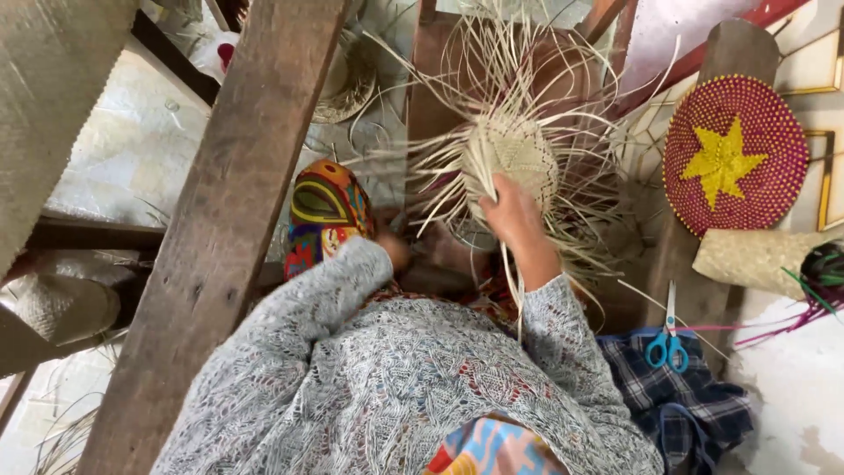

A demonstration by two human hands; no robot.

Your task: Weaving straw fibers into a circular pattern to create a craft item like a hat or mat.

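Note:
A partly woven pale straw piece (519, 154) with many loose strands fanning outward sits on a rounded form in front of me. My right hand (512, 214) rests on its lower edge, fingers pressed against the weave and holding strands. My left hand (394, 251) is low beside a colourful patterned cloth (323, 215), mostly hidden behind my grey knitted sleeve; what it holds cannot be seen.
A thick wooden beam (224, 229) slants across the left. A round red woven mat with a yellow star (734, 154) leans at right, above a rolled straw mat (756, 257). Blue-handled scissors (668, 339) lie on a plaid cloth (681, 400).

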